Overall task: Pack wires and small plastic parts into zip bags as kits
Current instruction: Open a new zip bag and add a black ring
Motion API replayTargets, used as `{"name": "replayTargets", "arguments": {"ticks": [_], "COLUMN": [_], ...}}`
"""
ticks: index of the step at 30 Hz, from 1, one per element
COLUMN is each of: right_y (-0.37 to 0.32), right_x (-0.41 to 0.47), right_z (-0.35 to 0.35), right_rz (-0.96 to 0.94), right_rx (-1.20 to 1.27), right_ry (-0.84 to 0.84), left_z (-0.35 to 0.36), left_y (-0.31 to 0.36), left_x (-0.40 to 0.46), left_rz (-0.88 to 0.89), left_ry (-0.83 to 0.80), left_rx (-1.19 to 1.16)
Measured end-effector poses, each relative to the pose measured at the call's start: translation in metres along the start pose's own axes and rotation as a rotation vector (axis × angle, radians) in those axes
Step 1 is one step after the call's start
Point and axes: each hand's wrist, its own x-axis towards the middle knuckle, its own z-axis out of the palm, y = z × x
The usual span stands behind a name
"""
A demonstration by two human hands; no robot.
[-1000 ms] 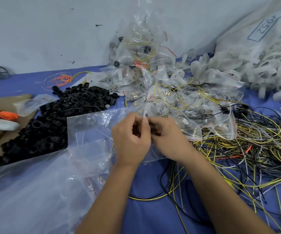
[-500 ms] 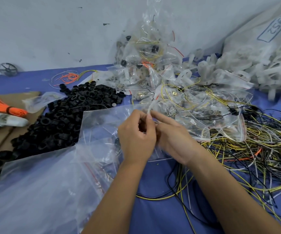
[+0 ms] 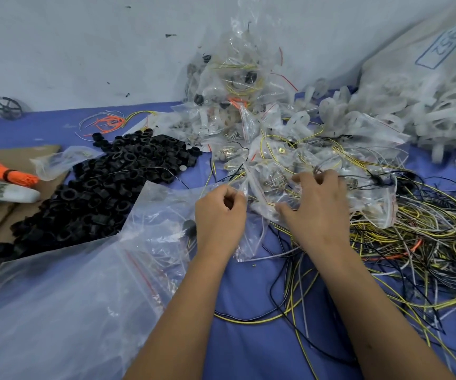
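My left hand (image 3: pixel 220 215) pinches the top edge of a small clear zip bag (image 3: pixel 248 242) that hangs down over the blue table cover. My right hand (image 3: pixel 317 207) is just to the right, its fingers spread and bent over the pile of filled zip bags (image 3: pixel 289 160); nothing is plainly held in it. Loose yellow, black and white wires (image 3: pixel 426 242) lie tangled to the right and under my right forearm. A heap of black plastic rings (image 3: pixel 111 187) sits to the left.
A large clear bag of empty zip bags (image 3: pixel 70 297) covers the near left. White plastic rings (image 3: pixel 385 119) and a white sack (image 3: pixel 426 50) fill the back right. An orange wire bundle (image 3: pixel 2 171) lies on cardboard (image 3: pixel 29 154) at far left. The wall stands close behind.
My hands were together, both pinching the small bag. My right hand has let go and moved right and forward onto the pile of filled bags. My left hand still holds the bag.
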Motion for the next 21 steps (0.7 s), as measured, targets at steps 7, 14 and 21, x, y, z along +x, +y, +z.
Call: {"name": "replayTargets", "arguments": {"ticks": [7, 14, 21], "right_y": [0.013, 0.021, 0.000], "right_x": [0.005, 0.011, 0.011], "right_z": [-0.004, -0.006, -0.013], "right_rz": [0.119, 0.115, 0.113], "right_rx": [-0.035, 0.152, 0.996], "right_ry": [0.111, 0.203, 0.195], "left_z": [-0.001, 0.000, 0.000], "left_y": [0.001, 0.000, 0.005], "left_x": [-0.001, 0.000, -0.002], "left_rz": [-0.010, -0.017, -0.018], "left_ry": [-0.001, 0.000, 0.006], "left_rx": [-0.026, -0.021, -0.069]}}
